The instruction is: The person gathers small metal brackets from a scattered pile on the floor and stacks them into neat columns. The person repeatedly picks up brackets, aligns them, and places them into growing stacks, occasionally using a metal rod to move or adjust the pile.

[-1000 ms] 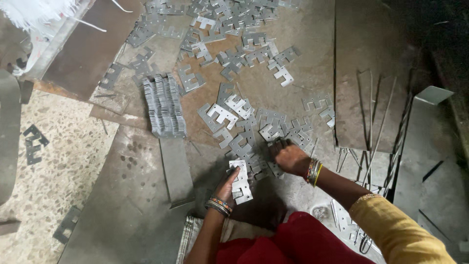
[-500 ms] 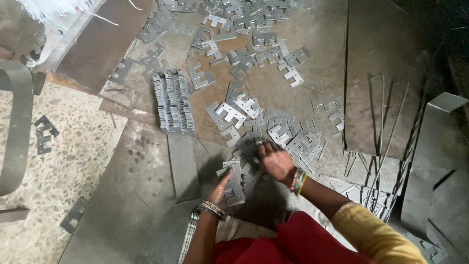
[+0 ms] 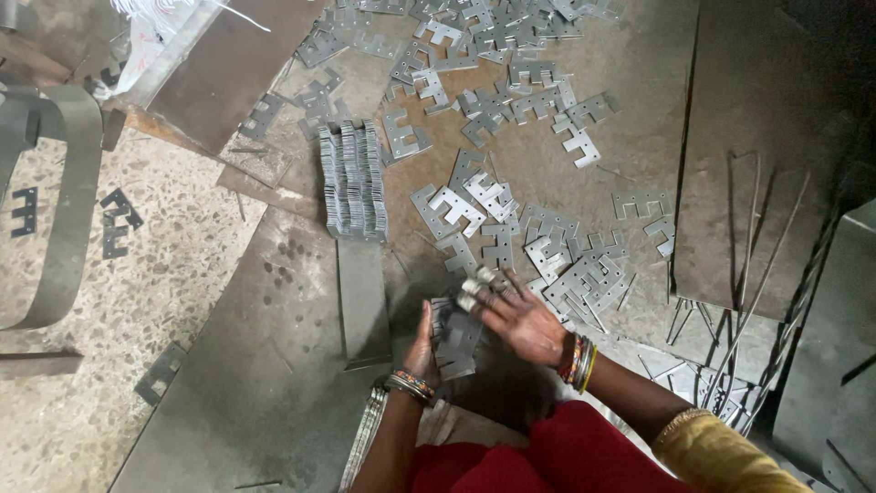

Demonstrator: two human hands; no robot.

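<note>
Head view: left hand (image 3: 422, 344) gripped stack of notched metal plates (image 3: 454, 336); right hand (image 3: 516, 316) fingers spread, seemingly resting on stack; loose plates (image 3: 584, 278) beside

Dull grey metal plates (image 3: 456, 338), multicoloured beaded bangles (image 3: 578, 359), red garment (image 3: 566, 452), mustard-yellow sleeve (image 3: 721, 452), speckled beige floor (image 3: 173, 265).

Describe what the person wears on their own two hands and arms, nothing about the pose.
The left hand is bare, with a stack of multicoloured bangles at the wrist and no sleeve showing on the forearm. The right hand has pale tape or caps on its fingertips, multicoloured bangles at its wrist, and higher up a yellow sleeve with a patterned cuff.
</note>
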